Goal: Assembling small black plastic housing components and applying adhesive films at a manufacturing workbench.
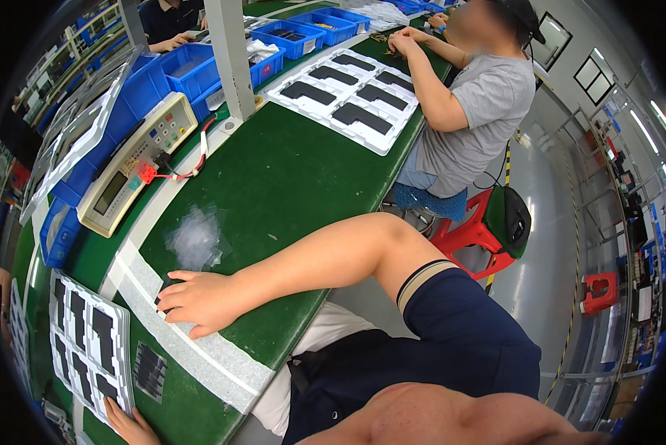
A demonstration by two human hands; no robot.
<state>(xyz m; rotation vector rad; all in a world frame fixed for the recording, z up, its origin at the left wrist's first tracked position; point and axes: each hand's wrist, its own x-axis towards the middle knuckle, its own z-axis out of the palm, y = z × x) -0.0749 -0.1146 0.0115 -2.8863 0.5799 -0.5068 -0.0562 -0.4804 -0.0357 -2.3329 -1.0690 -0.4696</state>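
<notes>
My right hand (199, 300) lies palm down on the green table top (274, 170), fingers bent over a small dark flat piece (167, 286) that is mostly hidden under them. A crumpled clear plastic bag (193, 237) lies just beyond the fingertips. My left hand (129, 426) shows only partly at the lower edge, its fingers on the near corner of a white tray (88, 348) with several black flat parts in its pockets. A dark gridded patch (150, 371) sits on the table between the two hands.
A beige tester box (136, 163) with red leads stands by blue bins (192, 67). Another white tray (348, 89) of black parts lies in front of a seated person in a grey shirt (474, 111). A red stool (474, 237) stands on the floor.
</notes>
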